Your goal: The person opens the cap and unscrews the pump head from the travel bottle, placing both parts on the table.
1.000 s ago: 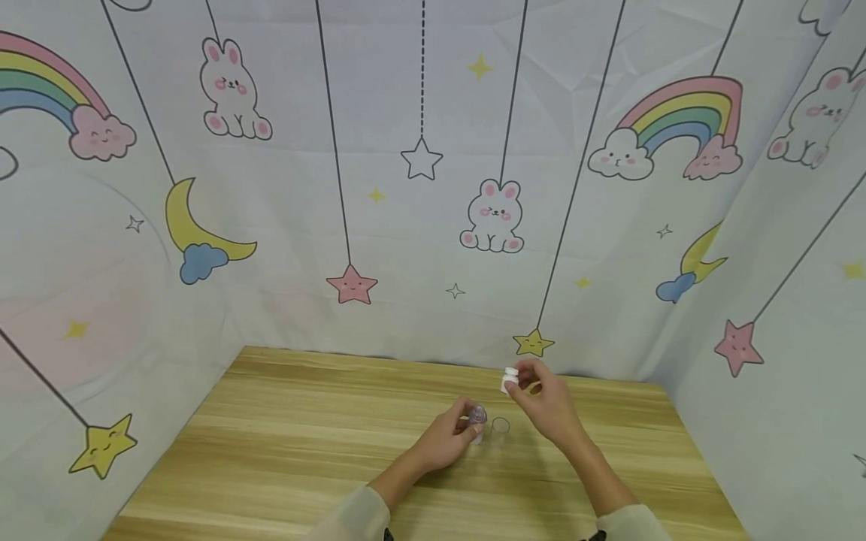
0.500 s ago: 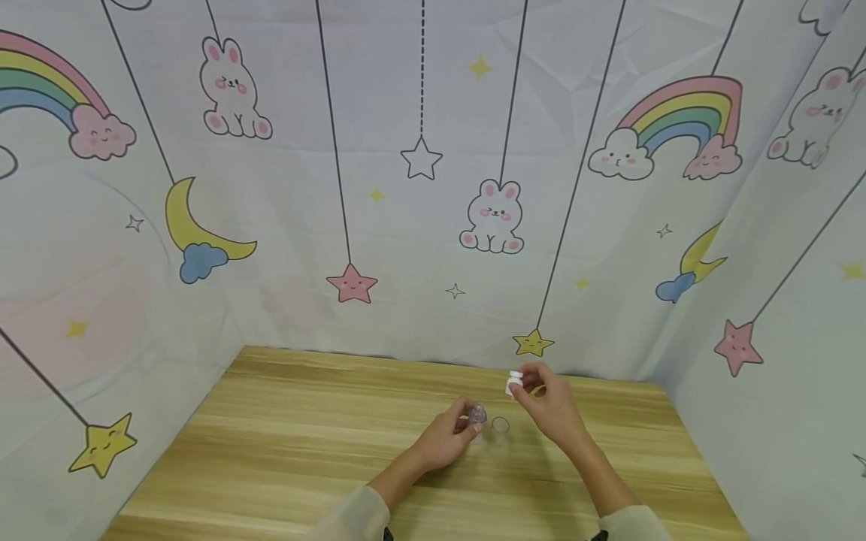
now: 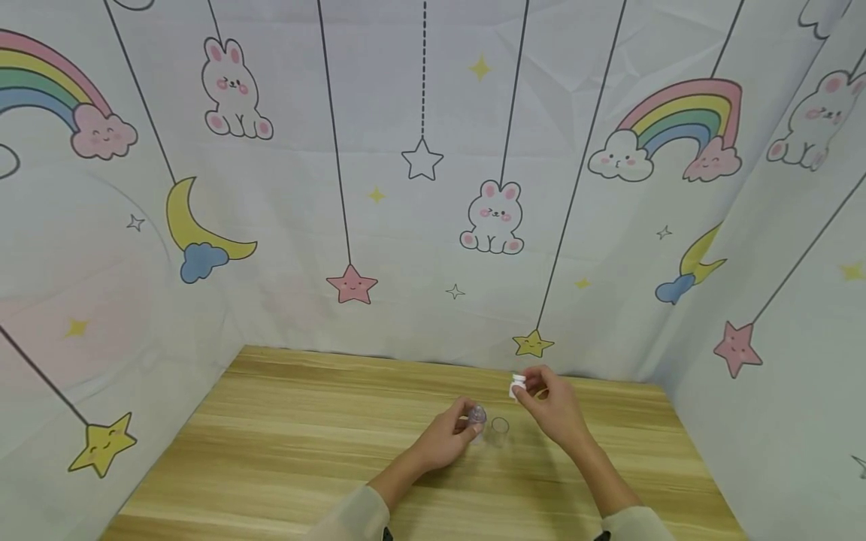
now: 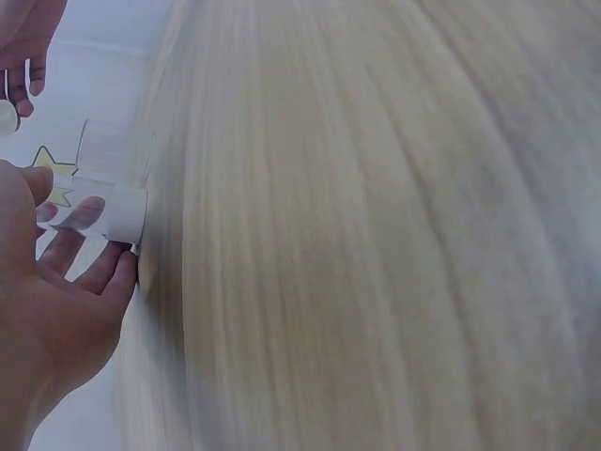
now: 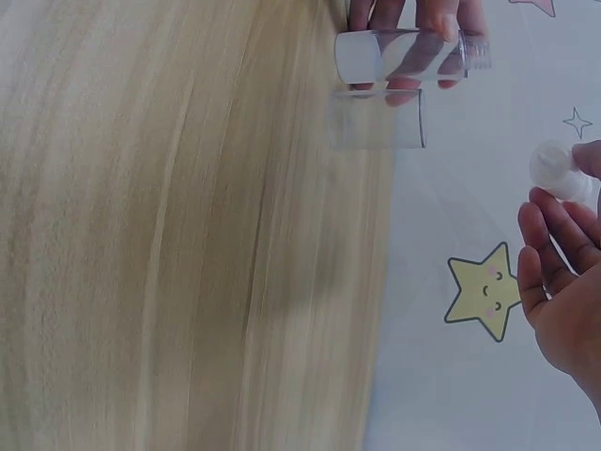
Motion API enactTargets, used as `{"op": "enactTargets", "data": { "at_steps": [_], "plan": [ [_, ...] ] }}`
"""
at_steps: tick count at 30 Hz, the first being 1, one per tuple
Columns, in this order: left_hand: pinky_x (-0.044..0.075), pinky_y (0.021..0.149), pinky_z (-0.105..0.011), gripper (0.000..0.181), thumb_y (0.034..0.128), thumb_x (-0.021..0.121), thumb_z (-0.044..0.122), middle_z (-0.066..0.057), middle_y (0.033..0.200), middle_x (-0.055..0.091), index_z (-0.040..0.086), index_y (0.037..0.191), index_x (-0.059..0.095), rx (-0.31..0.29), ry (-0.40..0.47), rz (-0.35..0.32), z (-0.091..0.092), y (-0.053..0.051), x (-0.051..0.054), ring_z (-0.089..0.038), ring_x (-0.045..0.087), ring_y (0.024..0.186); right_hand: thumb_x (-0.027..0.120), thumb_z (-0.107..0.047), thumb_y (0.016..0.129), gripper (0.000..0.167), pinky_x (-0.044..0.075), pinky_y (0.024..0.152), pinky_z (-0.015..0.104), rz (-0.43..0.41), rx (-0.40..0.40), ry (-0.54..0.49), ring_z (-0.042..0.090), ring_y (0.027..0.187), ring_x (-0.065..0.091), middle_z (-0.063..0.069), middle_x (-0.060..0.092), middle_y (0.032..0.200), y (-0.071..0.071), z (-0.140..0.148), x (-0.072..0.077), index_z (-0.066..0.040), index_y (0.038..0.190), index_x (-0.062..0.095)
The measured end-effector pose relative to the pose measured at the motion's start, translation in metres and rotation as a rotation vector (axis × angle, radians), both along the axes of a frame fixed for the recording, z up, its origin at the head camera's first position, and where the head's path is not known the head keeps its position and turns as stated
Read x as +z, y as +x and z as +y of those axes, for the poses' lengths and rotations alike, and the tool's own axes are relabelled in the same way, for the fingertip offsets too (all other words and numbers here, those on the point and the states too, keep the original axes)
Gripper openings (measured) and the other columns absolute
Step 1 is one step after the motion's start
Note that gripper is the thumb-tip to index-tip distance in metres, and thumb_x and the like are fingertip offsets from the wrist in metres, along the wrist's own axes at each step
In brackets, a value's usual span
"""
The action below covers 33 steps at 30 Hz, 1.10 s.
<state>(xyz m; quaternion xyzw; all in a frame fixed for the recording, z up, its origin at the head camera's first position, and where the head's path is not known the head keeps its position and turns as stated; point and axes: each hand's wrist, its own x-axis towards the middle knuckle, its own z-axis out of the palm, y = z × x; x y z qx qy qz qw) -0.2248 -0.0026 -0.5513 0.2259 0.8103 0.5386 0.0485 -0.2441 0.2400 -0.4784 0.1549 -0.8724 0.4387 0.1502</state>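
Note:
In the head view my left hand [image 3: 443, 437] grips a clear bottle [image 5: 418, 56] with a white base, between thumb and fingers. The bottle stands on the wooden table, and its threaded neck shows in the right wrist view. Just right of it sits a clear, open-topped cylinder [image 5: 376, 120], apart from both hands. My right hand [image 3: 551, 406] pinches a small white bottle [image 3: 517, 386] above the table, further back and to the right. Only one round end of this white bottle shows in the right wrist view.
The wooden table [image 3: 291, 428] is bordered by white cloth walls [image 3: 284, 225] printed with rabbits, stars and rainbows. The back wall rises close behind the right hand, and a side wall [image 3: 798, 421] stands to the right.
My right hand has shifted slightly right and down with the small white bottle. The left hand, the clear bottle and the clear cylinder have stayed in place.

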Motion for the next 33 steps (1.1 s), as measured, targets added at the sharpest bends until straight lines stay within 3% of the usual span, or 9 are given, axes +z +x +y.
{"op": "enactTargets", "data": {
  "at_steps": [33],
  "plan": [
    [0.054,0.105,-0.048,0.026,0.1125,0.055,0.027,-0.009,0.139,0.062,0.017,0.136,0.054,-0.006,0.005,0.006,0.0,0.002,0.002,-0.037,0.065,0.129,0.081,-0.017,0.096,0.027,0.057,0.075,0.025,-0.072,-0.017,-0.005,0.015,0.085,0.064,0.003,0.069,0.093,0.002,0.012,-0.017,-0.001,0.113,0.068]
  ]
}}
